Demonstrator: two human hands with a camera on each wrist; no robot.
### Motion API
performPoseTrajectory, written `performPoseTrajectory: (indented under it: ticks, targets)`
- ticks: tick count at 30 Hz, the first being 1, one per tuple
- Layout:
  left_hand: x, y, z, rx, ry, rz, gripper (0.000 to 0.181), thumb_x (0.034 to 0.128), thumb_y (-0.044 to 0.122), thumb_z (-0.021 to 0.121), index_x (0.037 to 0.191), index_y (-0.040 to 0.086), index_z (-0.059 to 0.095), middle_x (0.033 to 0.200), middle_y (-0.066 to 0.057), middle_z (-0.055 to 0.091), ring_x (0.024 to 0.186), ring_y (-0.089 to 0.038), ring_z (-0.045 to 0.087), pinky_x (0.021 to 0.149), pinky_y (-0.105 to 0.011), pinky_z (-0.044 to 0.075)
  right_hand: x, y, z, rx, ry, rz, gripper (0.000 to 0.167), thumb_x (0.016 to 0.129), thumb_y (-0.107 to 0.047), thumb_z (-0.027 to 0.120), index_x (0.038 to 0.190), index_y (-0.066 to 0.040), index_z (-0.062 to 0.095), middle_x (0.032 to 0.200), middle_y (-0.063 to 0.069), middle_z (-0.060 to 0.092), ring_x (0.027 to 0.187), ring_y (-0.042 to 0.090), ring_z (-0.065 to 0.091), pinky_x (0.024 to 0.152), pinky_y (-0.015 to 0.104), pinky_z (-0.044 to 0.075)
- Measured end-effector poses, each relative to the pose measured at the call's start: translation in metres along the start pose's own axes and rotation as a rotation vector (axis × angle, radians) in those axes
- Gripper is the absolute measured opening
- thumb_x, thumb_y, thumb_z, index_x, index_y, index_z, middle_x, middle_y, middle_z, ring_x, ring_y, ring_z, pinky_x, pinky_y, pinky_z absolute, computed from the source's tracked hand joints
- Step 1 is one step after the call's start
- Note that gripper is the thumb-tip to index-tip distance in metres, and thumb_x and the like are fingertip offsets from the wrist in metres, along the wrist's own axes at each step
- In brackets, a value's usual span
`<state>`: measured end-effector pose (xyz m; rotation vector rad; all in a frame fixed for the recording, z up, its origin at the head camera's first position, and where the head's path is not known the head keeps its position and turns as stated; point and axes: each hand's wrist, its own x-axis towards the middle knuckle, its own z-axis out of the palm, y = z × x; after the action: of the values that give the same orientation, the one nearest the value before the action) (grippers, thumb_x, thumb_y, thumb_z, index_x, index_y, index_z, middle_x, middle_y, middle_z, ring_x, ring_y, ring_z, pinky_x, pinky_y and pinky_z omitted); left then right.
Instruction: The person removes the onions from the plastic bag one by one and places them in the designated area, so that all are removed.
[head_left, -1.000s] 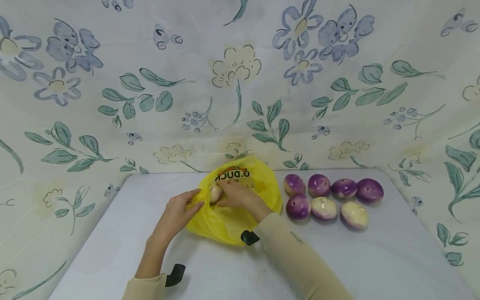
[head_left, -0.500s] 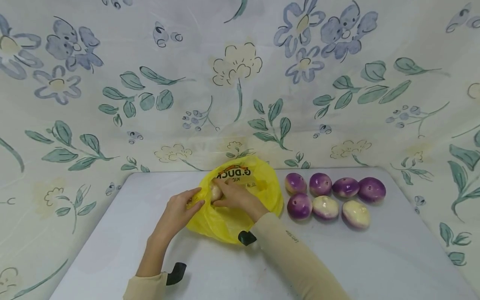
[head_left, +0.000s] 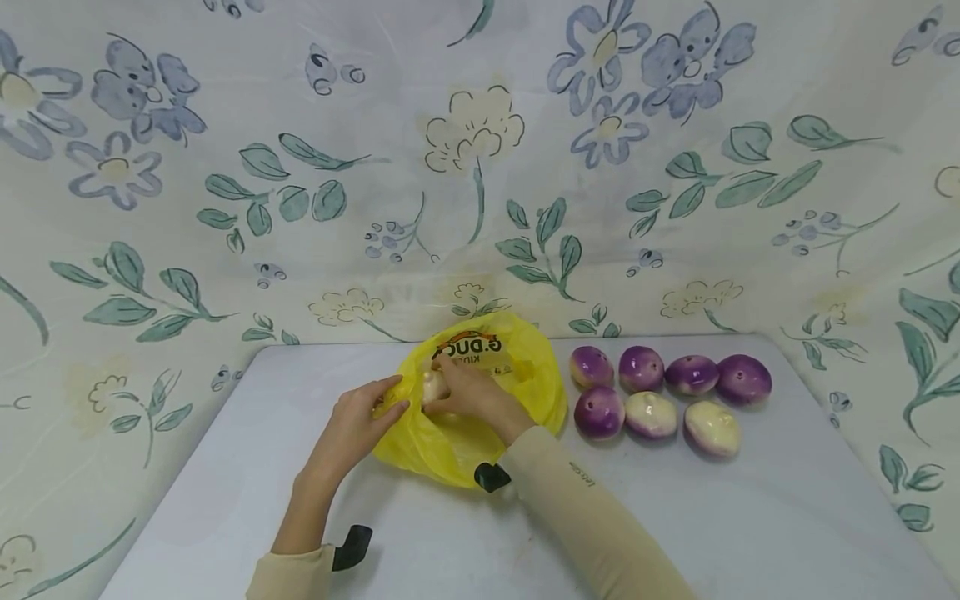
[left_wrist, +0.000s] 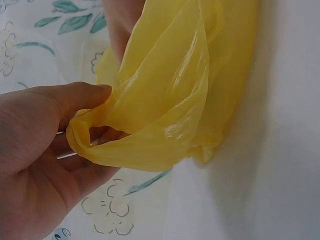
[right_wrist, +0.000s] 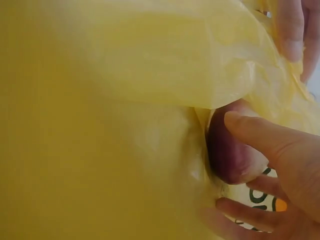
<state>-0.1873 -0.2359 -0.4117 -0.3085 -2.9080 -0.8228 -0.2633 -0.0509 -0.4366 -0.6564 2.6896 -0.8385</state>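
Observation:
A yellow plastic bag [head_left: 468,454] with printed lettering lies with its mouth spread on the white table. At its left edge my left hand [head_left: 358,423] holds the rim between thumb and fingers; a fold of the yellow film passes through that grip in the left wrist view. My right hand [head_left: 476,392] reaches into the bag's mouth and grips a purple-and-white turnip [head_left: 432,392]. In the right wrist view, the thumb lies on the turnip's [right_wrist: 232,150] purple side, and other fingers show below it. Part of the turnip is hidden by the hand.
Right of the bag sit several turnips in two rows, among them a purple one [head_left: 742,381] at the far end and a pale-topped one [head_left: 712,429] in front. The white table [head_left: 225,467] ends at a flower-patterned cloth [head_left: 480,208] behind.
The turnip in my right hand has turned so that its pale, knobbed end shows more. My left hand keeps its place on the bag's rim. The view has shifted slightly.

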Motion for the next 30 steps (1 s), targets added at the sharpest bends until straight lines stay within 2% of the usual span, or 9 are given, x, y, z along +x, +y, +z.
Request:
performPoseTrajectory:
  ticks: [7, 13, 16, 23, 30]
  targets:
    - [0.0003, 0.0004, 0.0001, -0.001, -0.003, 0.001, 0.046, 0.0942, 0.019, 0.065, 0.135, 0.000, 0.056, 0.132, -0.022, 0.062, 0.119, -0.037, 0.061, 0.098, -0.051, 0.053, 0.0008, -0.0002, 0.0006, 0.036, 0.022, 0.002, 0.058, 0.085, -0.039, 0.075, 0.131, -0.017, 0.047, 0.123, 0.000, 0.062, 0.097, 0.014, 0.057, 0.091, 0.029, 0.051]
    - [0.0005, -0.0002, 0.0005, 0.003, -0.003, -0.001, 0.046, 0.0942, 0.020, 0.066, 0.135, 0.001, 0.056, 0.132, -0.022, 0.062, 0.118, -0.037, 0.062, 0.098, -0.050, 0.053, 0.0046, 0.0011, 0.0045, -0.020, 0.031, -0.017, 0.067, 0.085, -0.039, 0.075, 0.142, -0.019, 0.046, 0.142, 0.003, 0.052, 0.118, 0.018, 0.054, 0.106, 0.036, 0.046]
    - [0.0001, -0.0004, 0.0006, 0.001, -0.002, 0.001, 0.046, 0.0942, 0.020, 0.066, 0.135, 0.000, 0.056, 0.131, -0.022, 0.062, 0.117, -0.037, 0.062, 0.098, -0.050, 0.053, 0.0051, 0.0014, 0.0055, -0.048, 0.028, -0.036, 0.069, 0.085, -0.038, 0.074, 0.145, -0.021, 0.046, 0.146, 0.005, 0.049, 0.122, 0.020, 0.052, 0.108, 0.038, 0.046]
    - [-0.0003, 0.0001, 0.0003, -0.003, 0.005, 0.010, 0.046, 0.0940, 0.019, 0.066, 0.134, -0.001, 0.057, 0.131, -0.023, 0.062, 0.118, -0.038, 0.062, 0.098, -0.051, 0.053, 0.0011, 0.0007, 0.0028, -0.047, 0.002, -0.063, 0.064, 0.087, -0.028, 0.072, 0.145, -0.018, 0.046, 0.143, 0.007, 0.049, 0.115, 0.019, 0.053, 0.103, 0.034, 0.049]
    - [-0.0006, 0.0013, 0.0002, 0.000, -0.002, -0.002, 0.046, 0.0941, 0.019, 0.065, 0.135, -0.001, 0.056, 0.131, -0.023, 0.062, 0.118, -0.038, 0.062, 0.098, -0.051, 0.053, -0.0024, 0.0007, -0.0005, 0.000, -0.028, -0.040, 0.062, 0.088, -0.029, 0.072, 0.143, -0.016, 0.048, 0.143, 0.007, 0.048, 0.110, 0.017, 0.053, 0.100, 0.031, 0.051]
